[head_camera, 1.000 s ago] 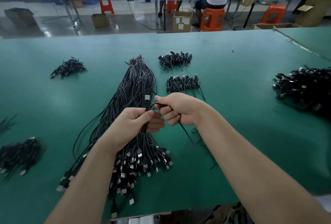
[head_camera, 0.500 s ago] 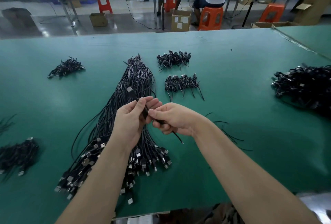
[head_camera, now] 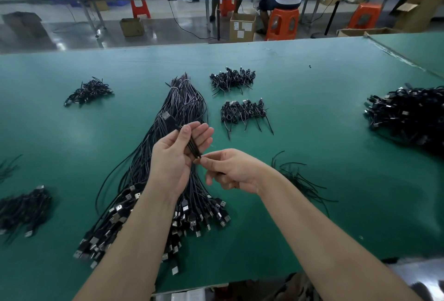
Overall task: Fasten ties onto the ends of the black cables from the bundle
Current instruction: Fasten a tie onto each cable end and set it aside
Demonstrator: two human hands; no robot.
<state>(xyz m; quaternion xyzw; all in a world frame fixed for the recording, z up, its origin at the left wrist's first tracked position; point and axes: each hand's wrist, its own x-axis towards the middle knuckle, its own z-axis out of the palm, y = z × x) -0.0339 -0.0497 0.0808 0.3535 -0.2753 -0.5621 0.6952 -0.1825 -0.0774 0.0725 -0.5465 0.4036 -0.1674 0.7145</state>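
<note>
Since approx. 0.5 s ago, the left hand has rolled palm-up w/ fingers spread, and the right hand has dropped slightly toward the near edge; the USB plug stays pointed up-left.

**Hands.** Left hand: thumb curled over the folded cable, pressing it against the straightened fingers, so it is grasping the cable. Right hand: thumb and forefinger pinch at the cable's lower end, where a thin black tie appears to sit; the tie itself is too small to confirm. Remaining right fingers are loosely curled.

**Location of work item.** The cable is held above the desk, over the main bundle, which lies on the desk fanned from a tied far end to loose plugs at the near edge.

**Key relation.** Cable long axis runs diagonal: plug end far-left, folded end near-right. The folded end lies just at the right fingertips, touching them; the right hand is the nearer hand for the fastening, the left acts as clamp. Judgement: next move needs the tie wrapped across, i.e. perpendicular to, that axis.

**Ref.** Loose ties lie on the desk right of the right forearm. Finished groups sit beyond the hands, far-right of the bundle.
</note>
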